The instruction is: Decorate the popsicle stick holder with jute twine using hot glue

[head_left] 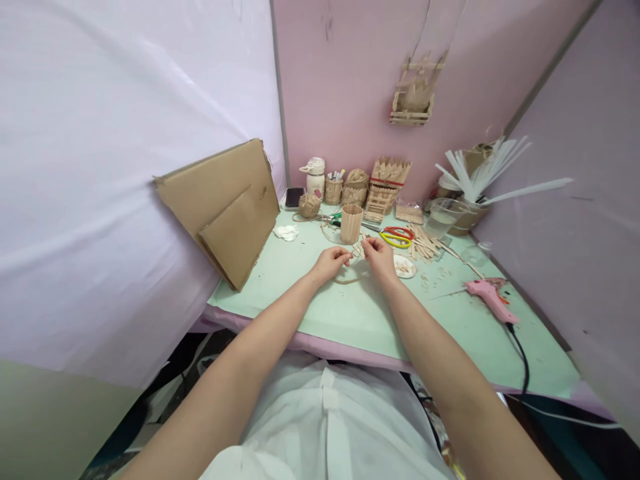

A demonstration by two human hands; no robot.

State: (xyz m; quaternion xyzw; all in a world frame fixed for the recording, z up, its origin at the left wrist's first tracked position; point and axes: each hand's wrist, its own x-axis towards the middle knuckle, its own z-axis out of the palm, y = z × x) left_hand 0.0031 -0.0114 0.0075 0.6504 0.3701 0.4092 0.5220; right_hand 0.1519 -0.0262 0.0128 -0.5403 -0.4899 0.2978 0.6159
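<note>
Over the middle of the table, my left hand (331, 263) and my right hand (379, 256) face each other with fingers pinched. Between them is a small lattice of thin wooden sticks (357, 251), gripped from both sides; its far ends are hidden by my fingers. Just behind stands an upright cup made of wooden sticks (351, 225). A loop of twine (346, 281) lies on the tabletop below my hands. Close to my right hand is a white dish (406, 268) with small wood bits in it.
Scissors with red and yellow handles (397, 236) lie beside loose wooden sticks (424, 243). A pink glue gun (493, 301) rests at the right, its cord running over the edge. Cardboard sheets (220, 207) lean at the left. A twine ball (309, 205) and a bottle (315, 177) stand behind.
</note>
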